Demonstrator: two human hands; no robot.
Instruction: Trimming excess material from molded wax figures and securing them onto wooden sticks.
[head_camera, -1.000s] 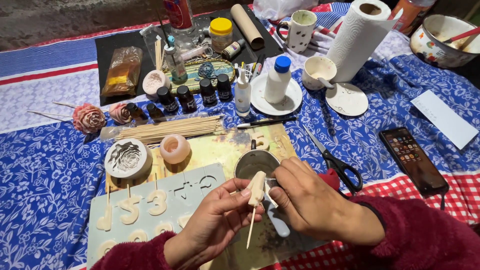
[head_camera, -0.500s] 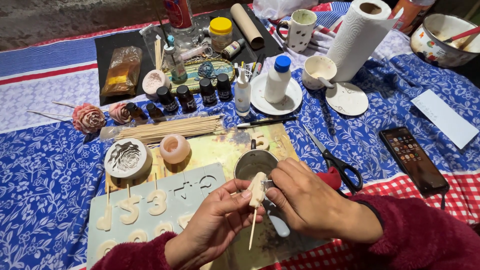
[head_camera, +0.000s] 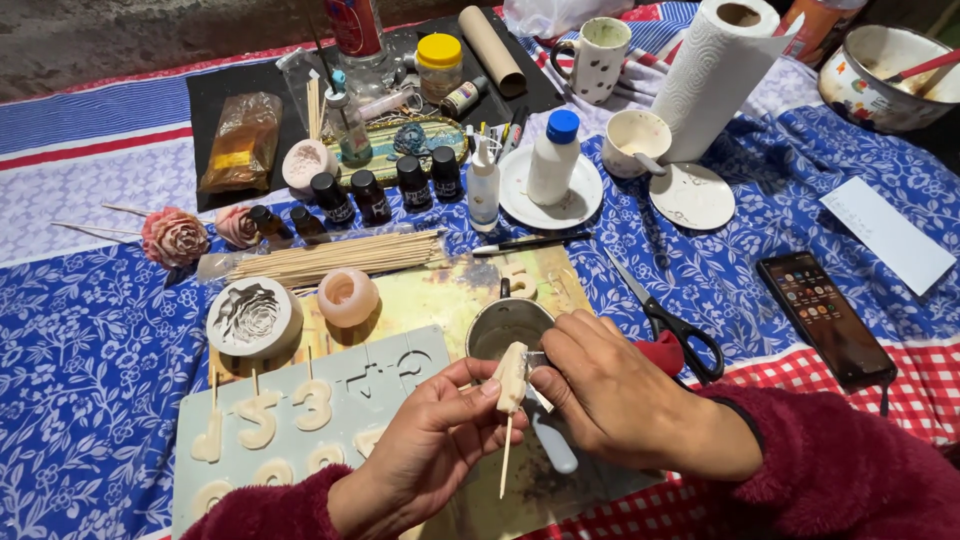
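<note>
Above metal cup (head_camera: 505, 325), fingers (head_camera: 487, 388) pinch waxy cream shape (head_camera: 512, 375).

A blue tablecloth (head_camera: 90, 350) with a white flower pattern covers the table, with a red-and-white checked cloth (head_camera: 915, 375) at four o'clock. The cream cast piece (head_camera: 511, 377) on its pale stick sits at the centre; both sleeves (head_camera: 850, 470) are dark red. At one o'clock stand a white paper-towel roll (head_camera: 715, 75) and a white bottle (head_camera: 553, 160) with a blue cap; at eleven o'clock lies a black mat (head_camera: 225, 85).
</note>
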